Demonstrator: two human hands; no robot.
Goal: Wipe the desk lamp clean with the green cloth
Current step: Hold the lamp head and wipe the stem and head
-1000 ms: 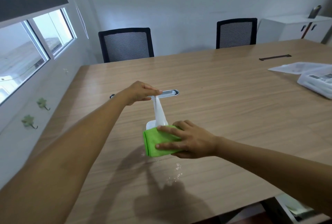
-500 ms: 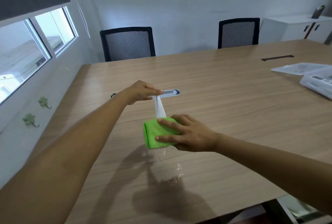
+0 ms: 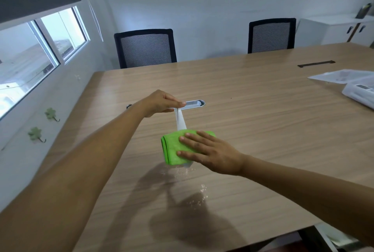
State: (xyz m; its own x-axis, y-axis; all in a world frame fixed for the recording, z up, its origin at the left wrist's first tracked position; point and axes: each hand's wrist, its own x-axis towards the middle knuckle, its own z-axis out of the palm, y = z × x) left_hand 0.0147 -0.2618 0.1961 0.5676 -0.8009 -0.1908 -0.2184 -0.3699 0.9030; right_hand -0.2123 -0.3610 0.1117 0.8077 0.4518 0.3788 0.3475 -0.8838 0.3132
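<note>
While one long wooden table (image 3: 253, 94) fills the room, two black mesh chairs (image 3: 144, 48) stand at its far side. Two bare arms reach over it. One white desk lamp (image 3: 180, 121) stands near the table's left end. The left hand (image 3: 162, 103) pinches the lamp's head between thumb and fingertips. One folded green cloth (image 3: 174, 147) covers the lamp's base, under the right hand (image 3: 210, 151), whose fingers (image 3: 189, 153) lie spread flat on top, pressing rather than gripping.
</note>
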